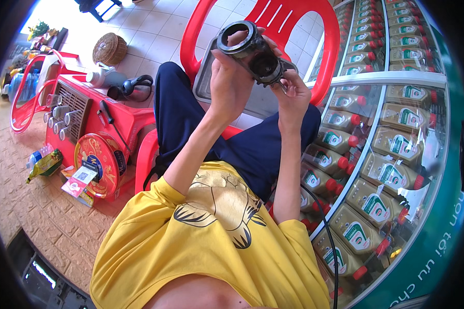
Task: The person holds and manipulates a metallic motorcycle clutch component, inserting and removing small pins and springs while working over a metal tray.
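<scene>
Above the red plastic chair (pixel 318 77) in front of me, I hold up a black, greasy metal engine part (pixel 263 62) with both hands. It has a wide ring at one end and a round opening in its side; its exact kind I cannot tell. My left hand (pixel 229 85) is wrapped around it from below and behind, and skin shows through the ring. My right hand (pixel 294 91) is closed, thumb and fingers pinching at the part's lower right end. Whether something small sits between those fingertips is unclear. Behind the hands, a grey tray (pixel 203 87) rests on the chair's seat.
At left, a red plastic table (pixel 95 121) bears a crate with glass cups (pixel 62 116), a round red tin (pixel 105 159), a screwdriver (pixel 106 110) and a grey-white bottle (pixel 105 77). At right stands a glass cabinet (pixel 381 82) of oil bottles. A wicker basket (pixel 110 49) sits on the tiles.
</scene>
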A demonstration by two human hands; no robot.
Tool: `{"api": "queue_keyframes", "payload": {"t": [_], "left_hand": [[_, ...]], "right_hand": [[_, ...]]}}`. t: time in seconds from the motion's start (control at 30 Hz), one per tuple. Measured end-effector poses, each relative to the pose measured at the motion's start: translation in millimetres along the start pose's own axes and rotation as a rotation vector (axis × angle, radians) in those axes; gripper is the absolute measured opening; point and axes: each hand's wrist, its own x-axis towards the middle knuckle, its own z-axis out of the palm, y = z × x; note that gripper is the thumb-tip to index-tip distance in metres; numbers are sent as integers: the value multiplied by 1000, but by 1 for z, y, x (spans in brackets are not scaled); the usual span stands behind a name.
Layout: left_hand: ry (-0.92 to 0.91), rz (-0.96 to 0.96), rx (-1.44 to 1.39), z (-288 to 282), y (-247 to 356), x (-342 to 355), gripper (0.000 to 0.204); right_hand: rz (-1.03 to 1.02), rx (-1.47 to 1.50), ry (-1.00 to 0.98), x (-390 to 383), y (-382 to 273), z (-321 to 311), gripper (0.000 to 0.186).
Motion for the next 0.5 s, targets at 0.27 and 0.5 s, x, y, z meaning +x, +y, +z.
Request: {"api": "queue_keyframes", "payload": {"t": [0.27,0.5], "left_hand": [[22,-29,-75,-6,3,0,95],[171,-25,-179,0,9,-1,88]], "right_hand": [[166,-47,-285,8,-9,-9,8],[-6,-266,-21,1,-30,12,11]]}}
